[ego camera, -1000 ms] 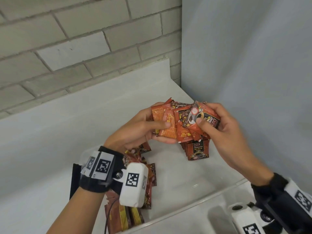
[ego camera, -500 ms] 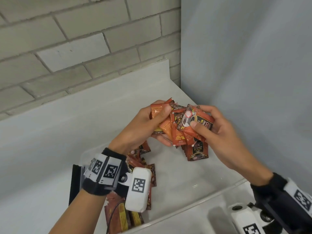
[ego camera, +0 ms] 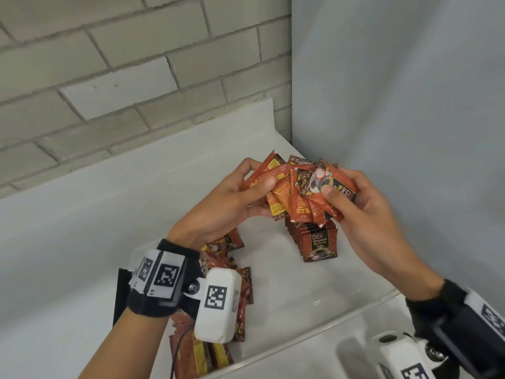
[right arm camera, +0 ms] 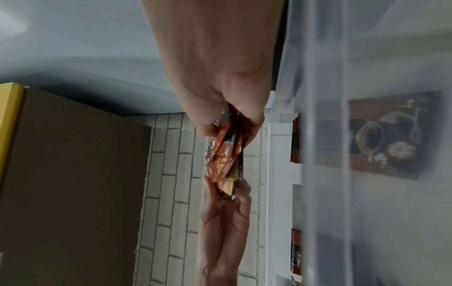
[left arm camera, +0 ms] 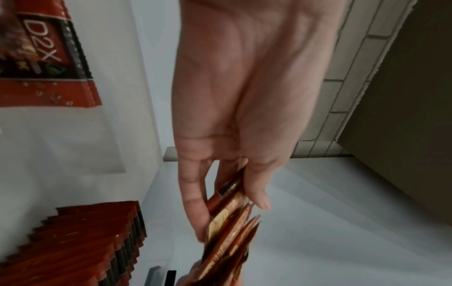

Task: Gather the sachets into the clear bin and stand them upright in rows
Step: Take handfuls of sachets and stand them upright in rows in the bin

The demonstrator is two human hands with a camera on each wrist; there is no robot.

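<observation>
Both hands hold one fanned bunch of red coffee sachets (ego camera: 293, 192) above the clear bin (ego camera: 314, 328). My left hand (ego camera: 240, 198) pinches its left side with thumb on top; my right hand (ego camera: 352, 203) grips its right side, thumb pressing the top sachet. The bunch shows edge-on in the left wrist view (left arm camera: 229, 218) and in the right wrist view (right arm camera: 225, 156). Directly below it, a row of sachets (ego camera: 314, 239) stands upright at the bin's far right. Loose sachets (ego camera: 232, 272) lie in a heap at the bin's left, partly hidden by my left wrist.
The bin sits on a white counter (ego camera: 82, 214) in a corner, with a brick wall (ego camera: 109, 77) behind and a grey wall (ego camera: 410, 105) close on the right. A brown box (right arm camera: 73, 174) shows in the right wrist view.
The two hands have spread the bunch of sachets wider and lifted it slightly. The left thumb has slid along the top of the sachets.
</observation>
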